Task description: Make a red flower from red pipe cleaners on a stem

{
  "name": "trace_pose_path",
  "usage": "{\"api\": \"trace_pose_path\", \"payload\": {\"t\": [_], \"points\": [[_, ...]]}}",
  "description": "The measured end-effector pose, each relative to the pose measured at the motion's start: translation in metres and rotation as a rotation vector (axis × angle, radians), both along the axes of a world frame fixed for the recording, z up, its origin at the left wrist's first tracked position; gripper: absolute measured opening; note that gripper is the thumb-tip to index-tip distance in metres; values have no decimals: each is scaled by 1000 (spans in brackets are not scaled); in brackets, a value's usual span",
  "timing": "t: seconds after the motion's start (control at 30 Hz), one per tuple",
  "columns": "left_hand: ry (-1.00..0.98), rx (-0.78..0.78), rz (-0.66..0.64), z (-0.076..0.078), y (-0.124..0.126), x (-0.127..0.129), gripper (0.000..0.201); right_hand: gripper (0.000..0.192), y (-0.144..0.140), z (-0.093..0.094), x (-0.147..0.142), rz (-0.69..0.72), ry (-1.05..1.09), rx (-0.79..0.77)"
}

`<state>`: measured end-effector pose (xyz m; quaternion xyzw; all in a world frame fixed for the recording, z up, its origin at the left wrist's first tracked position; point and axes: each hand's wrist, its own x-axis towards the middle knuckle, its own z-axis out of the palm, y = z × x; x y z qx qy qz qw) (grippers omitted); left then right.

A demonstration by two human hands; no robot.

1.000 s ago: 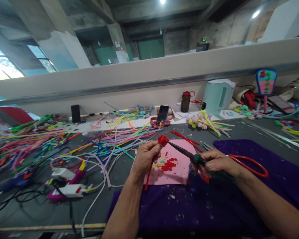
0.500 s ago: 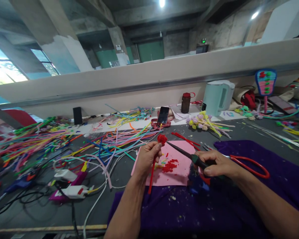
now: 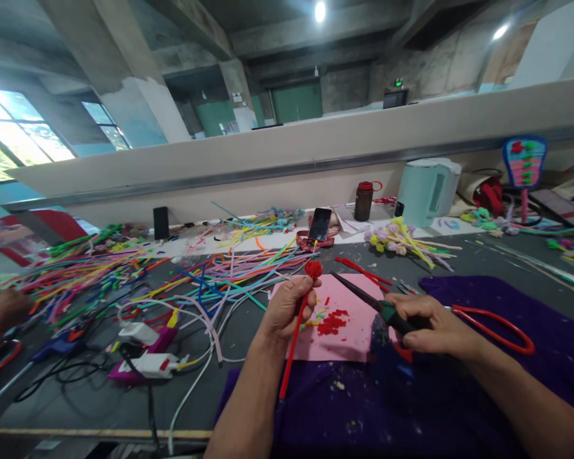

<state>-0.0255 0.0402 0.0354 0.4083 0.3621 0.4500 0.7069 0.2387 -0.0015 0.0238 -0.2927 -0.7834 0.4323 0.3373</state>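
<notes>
A red pipe-cleaner flower [image 3: 312, 269] is pinched at its base in my left hand [image 3: 293, 305], with its red stem [image 3: 291, 360] hanging below the fingers. My right hand [image 3: 433, 326] is closed around the black and dark green handle of a long, tapering dark tool [image 3: 358, 290]. Its tip points at the flower from the right, a short gap away; its exact kind is unclear. Beneath both hands lies a pink sheet [image 3: 358, 344] scattered with red clippings [image 3: 332, 322] and a few yellow and green bits. Beside my right hand rest red-handled scissors [image 3: 500, 328], partly hidden by it.
Loose pipe cleaners [image 3: 249, 264] cover the left and middle. A power strip [image 3: 148, 366] with cables and a glue gun [image 3: 60, 344] lie left, near another person's hand [image 3: 2, 312]. A phone [image 3: 320, 223], bottle [image 3: 363, 201] and kettle [image 3: 428, 191] stand behind; purple cloth [image 3: 325, 414] lies in front.
The tool's tip has drawn back from the flower to the right. My left hand has turned the flower more upright. The view has shifted slightly, and the other person's hand shows more at left.
</notes>
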Motion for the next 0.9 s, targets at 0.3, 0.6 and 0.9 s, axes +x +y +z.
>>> {"api": "trace_pose_path", "payload": {"t": [0.3,0.6,0.9], "points": [[82,54,-69,-3,0,-1,27,26,-3,-1,-4,-43,-81,97],[162,105,-82,0,-3,1,30,29,-3,0,-4,-76,-78,157],[199,148,-87,1,-5,1,30,27,-4,0,-4,-79,-89,176]]}}
